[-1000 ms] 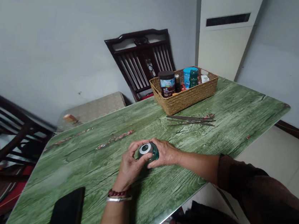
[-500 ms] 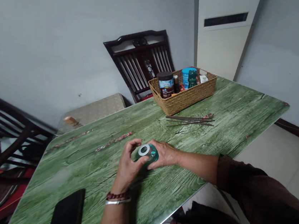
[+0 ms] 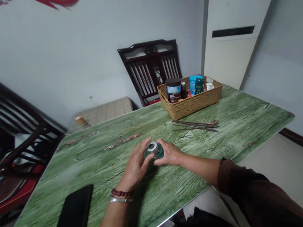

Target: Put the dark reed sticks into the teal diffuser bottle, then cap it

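A small teal glass bottle [image 3: 159, 152] with a silver collar [image 3: 152, 147] around its open mouth is between my hands, over the green table. My right hand [image 3: 171, 154] wraps its right side, fingers behind and thumb in front. On the other side, my left hand [image 3: 137, 162] curves around the bottle near the collar, its thumb against the front. My hands cover much of the bottle, so whether its base touches the table cannot be seen. Several thin dark sticks [image 3: 195, 126] lie loose on the table beyond my right hand.
A woven basket [image 3: 193, 109] at the table's back holds a brown jar [image 3: 173, 90], a blue tub [image 3: 194, 82] and a dark green bottle [image 3: 199, 86]. A black phone-like slab [image 3: 74, 210] lies at the front left. Dark wooden chairs stand behind and left of the green table [image 3: 118, 168].
The camera view has shifted slightly, so everything sits a little further right and mostly lower. My left fingers have straightened and drawn closer around the bottle; my right hand keeps its grip.
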